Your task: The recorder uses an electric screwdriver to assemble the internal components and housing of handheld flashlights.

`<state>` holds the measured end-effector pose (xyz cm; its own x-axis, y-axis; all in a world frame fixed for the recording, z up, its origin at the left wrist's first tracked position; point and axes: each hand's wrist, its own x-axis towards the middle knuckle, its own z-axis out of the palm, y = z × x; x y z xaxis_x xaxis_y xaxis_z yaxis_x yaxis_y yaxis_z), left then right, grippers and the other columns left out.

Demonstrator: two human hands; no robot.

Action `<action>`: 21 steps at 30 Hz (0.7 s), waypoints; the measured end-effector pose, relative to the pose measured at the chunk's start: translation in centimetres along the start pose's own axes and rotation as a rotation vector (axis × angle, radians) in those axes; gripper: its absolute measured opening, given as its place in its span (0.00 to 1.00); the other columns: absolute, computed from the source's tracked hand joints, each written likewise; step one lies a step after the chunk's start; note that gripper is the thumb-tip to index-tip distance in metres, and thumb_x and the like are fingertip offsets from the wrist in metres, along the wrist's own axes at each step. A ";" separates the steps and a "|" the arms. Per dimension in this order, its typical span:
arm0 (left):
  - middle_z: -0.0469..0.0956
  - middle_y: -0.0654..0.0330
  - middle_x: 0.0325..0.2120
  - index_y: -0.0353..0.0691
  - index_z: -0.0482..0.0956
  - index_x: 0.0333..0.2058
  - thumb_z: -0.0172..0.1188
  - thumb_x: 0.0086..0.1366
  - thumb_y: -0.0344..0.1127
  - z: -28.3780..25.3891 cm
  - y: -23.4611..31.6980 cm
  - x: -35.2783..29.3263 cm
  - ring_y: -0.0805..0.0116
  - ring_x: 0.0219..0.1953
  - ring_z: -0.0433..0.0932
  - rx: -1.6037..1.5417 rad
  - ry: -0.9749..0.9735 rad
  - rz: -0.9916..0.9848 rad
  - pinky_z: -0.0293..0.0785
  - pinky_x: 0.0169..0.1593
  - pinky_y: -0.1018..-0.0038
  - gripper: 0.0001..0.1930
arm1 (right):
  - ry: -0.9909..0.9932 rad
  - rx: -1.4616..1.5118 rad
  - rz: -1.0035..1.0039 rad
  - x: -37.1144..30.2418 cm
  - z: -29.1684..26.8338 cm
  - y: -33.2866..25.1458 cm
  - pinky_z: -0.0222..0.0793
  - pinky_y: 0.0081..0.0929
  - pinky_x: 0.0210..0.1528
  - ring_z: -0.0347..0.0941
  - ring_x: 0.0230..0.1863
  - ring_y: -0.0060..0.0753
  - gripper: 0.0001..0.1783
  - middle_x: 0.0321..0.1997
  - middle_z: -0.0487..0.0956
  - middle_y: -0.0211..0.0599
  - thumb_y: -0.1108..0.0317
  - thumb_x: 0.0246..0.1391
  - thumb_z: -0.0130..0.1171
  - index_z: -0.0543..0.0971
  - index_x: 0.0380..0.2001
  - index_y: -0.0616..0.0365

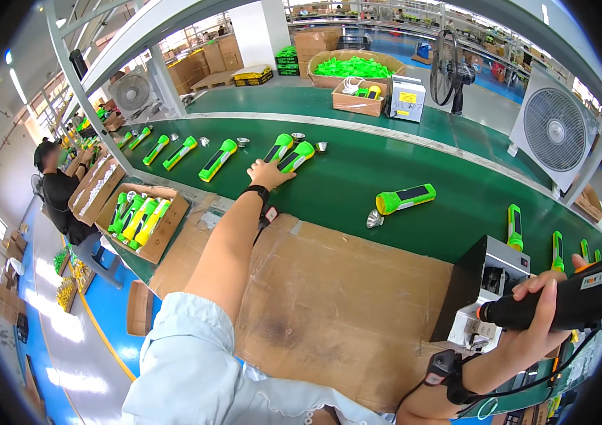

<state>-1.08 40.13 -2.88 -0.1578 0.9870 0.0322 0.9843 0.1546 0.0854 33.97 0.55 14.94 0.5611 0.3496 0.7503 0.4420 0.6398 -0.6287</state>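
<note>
My left hand reaches out over the green conveyor belt, its fingers closed around the near end of a green and yellow flashlight. A second flashlight lies right beside it, close to my fingers. Small silver reflector cups, such as this reflector, rest by the flashlights' heads. At the right, my right hand grips a black power screwdriver. The screwdriver's tip points left, in front of a grey and black machine. Another flashlight lies on the belt between my hands, with a reflector at its head.
Brown cardboard covers the bench before me. A carton of flashlights stands left. More flashlights line the belt both ways. Beyond it are a box of green parts, a white box and fans. A person sits far left.
</note>
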 end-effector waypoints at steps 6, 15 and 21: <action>0.66 0.38 0.50 0.55 0.72 0.55 0.53 0.46 0.76 -2.4 1.5 -7.7 0.42 0.54 0.65 -0.058 -0.022 0.146 0.59 0.55 0.52 0.42 | -0.031 0.065 0.031 -0.4 -0.4 -0.5 0.63 0.19 0.26 0.65 0.19 0.24 0.29 0.22 0.69 0.36 0.72 0.51 0.52 0.58 0.54 0.72; 0.72 0.40 0.35 0.47 0.79 0.44 0.59 0.47 0.66 -5.1 -5.0 -30.5 0.46 0.43 0.69 -0.067 0.041 0.348 0.64 0.44 0.58 0.34 | -0.071 0.178 0.058 -0.5 -1.6 -1.3 0.63 0.19 0.25 0.65 0.19 0.24 0.27 0.23 0.70 0.37 0.76 0.51 0.53 0.58 0.54 0.71; 0.67 0.38 0.42 0.42 0.78 0.41 0.64 0.46 0.59 -2.2 -6.3 -36.3 0.42 0.47 0.65 -0.137 0.052 0.388 0.62 0.47 0.55 0.29 | -0.041 0.213 0.114 -1.1 -3.6 -2.0 0.65 0.19 0.25 0.67 0.20 0.23 0.26 0.24 0.71 0.36 0.78 0.52 0.54 0.62 0.54 0.69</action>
<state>-1.77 3.25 -2.36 0.2156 0.9667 0.1381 0.9525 -0.2393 0.1884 34.98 -3.60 14.61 0.5684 0.4527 0.6870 0.2175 0.7226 -0.6562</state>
